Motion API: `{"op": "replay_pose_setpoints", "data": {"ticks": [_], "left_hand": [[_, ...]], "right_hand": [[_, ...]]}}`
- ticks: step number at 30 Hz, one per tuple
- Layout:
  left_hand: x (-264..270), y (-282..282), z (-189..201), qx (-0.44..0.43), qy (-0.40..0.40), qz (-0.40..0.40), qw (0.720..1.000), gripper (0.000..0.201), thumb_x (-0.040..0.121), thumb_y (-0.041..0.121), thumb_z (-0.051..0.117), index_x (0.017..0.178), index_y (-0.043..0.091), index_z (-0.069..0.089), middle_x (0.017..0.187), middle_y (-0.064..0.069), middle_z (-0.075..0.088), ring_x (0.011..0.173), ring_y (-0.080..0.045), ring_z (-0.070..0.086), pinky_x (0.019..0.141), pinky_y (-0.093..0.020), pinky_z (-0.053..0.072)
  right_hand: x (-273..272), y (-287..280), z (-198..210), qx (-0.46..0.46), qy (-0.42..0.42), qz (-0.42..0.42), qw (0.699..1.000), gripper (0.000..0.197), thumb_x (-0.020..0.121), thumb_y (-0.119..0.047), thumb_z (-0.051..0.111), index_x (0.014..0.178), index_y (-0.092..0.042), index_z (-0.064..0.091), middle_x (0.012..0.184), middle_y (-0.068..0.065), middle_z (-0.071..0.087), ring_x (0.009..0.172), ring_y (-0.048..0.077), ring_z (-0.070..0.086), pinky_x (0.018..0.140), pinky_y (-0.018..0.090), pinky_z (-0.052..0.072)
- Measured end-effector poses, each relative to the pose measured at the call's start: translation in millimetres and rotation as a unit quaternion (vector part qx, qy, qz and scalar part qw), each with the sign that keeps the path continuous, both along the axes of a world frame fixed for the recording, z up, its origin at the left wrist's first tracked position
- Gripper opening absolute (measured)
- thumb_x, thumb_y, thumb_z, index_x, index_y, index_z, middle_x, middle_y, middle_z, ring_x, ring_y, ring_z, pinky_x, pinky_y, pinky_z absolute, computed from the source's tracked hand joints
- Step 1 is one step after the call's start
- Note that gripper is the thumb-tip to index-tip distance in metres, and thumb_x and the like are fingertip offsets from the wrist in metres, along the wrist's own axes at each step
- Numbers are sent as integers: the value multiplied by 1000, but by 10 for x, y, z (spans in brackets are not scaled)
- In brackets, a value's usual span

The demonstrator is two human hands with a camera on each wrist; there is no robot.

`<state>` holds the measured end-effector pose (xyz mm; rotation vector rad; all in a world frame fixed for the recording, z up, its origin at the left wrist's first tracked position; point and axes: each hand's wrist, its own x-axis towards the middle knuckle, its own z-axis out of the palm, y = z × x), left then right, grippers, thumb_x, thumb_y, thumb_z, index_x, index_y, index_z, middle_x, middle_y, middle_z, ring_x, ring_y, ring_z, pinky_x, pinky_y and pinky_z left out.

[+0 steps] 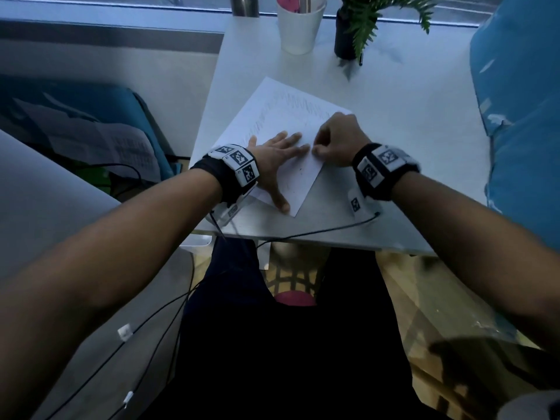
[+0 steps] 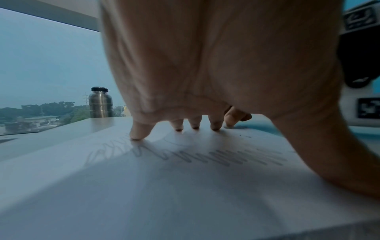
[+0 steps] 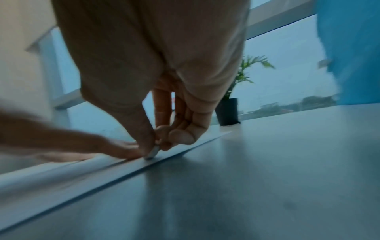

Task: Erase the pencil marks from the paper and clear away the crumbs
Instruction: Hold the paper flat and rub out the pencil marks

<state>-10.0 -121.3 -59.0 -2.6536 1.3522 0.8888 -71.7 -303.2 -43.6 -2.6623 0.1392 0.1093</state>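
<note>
The paper point(image 1: 281, 122) is laid at an angle on the white bench point(image 1: 394, 165), in the centre of the head view, with pencil marks point(image 1: 291, 107) across its upper part. It is pinned by the left hand point(image 1: 275, 156), fingers spread flat, grip released. A small eraser point(image 3: 152, 153) is pinched by the right hand point(image 1: 336, 140) and pressed on the paper's right edge.

The paper point(image 1: 281, 116) is thin, matt white sheet stock, grey with soft pencil marks point(image 2: 222, 158). The table point(image 3: 267, 170) beneath looks smooth, with a dull satin sheen. A bottle point(image 2: 100, 104) shows brushed metal under a black cap; the cup point(image 1: 298, 28) looks like smooth white plastic.
</note>
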Motion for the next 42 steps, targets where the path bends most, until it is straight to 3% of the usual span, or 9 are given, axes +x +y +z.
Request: {"op": "replay_pose_setpoints", "data": {"ticks": [4,9,14,19,22,25,30,37,42], "left_hand": [[17,21,-2,2,1,-6,1000,148,42,71,85,155,37,-4,162,10,-21,148,-15,-19,111,-71,-3],[6,10,-13,7,0,-2,1000,148,42,70,85,155,38,-4,162,11,-20,149,-15,-19,111,-73,0],[-3,12,-23,3,2,-1,1000,150,41,71,85,155,38,-6,161,11,-21,148,-14,-20,110,-72,-3],[-13,17,-12,0,5,2,1000,147,42,69,86,155,40,-4,162,12,-19,148,-14,-19,111,-73,-2],[-6,13,-15,2,2,-1,1000,149,41,70,85,155,38,-6,161,11,-21,148,-14,-20,110,-73,-2],[3,18,-33,6,0,-4,1000,151,40,75,82,155,38,-8,161,12,-23,148,-14,-21,110,-74,-2],[-16,8,-25,1,8,18,1000,147,44,73,83,155,39,-7,161,12,-21,148,-14,-21,110,-73,-3],[-2,19,-38,4,6,12,1000,150,41,77,80,154,38,-11,160,12,-25,147,-15,-22,109,-73,-5],[-1,83,-58,-39,9,48,998,160,39,68,88,155,26,-14,162,5,-21,149,-14,-18,116,-63,-6]], "right_hand": [[-319,369,-37,3,59,133,989,12,79,-15,68,83,-7,76,83,3,70,71,15,63,70,25,52],[-30,6,-2,13,-4,-7,1000,16,77,-16,69,85,-6,78,83,11,75,72,17,66,69,20,47],[-397,442,-42,16,71,152,986,9,79,-14,69,81,-8,76,79,1,70,66,11,62,64,18,50],[15,-38,18,8,8,5,1000,16,75,-15,69,83,-5,77,78,12,74,74,23,70,67,23,50],[-239,303,-39,7,34,93,995,13,76,-13,67,79,-5,76,76,8,72,69,20,67,67,26,53],[-401,436,-49,23,68,139,988,11,79,-16,70,83,-9,77,79,1,71,69,10,62,67,18,48],[20,-19,-49,12,2,-7,1000,15,76,-18,71,84,-8,78,80,9,74,72,14,64,69,21,52],[-330,434,-72,16,56,122,991,10,79,-14,68,84,-7,74,78,1,66,67,12,60,61,15,44],[-8,47,-43,24,-8,8,1000,10,76,-14,72,82,-8,76,81,8,73,70,13,63,68,23,51]]}}
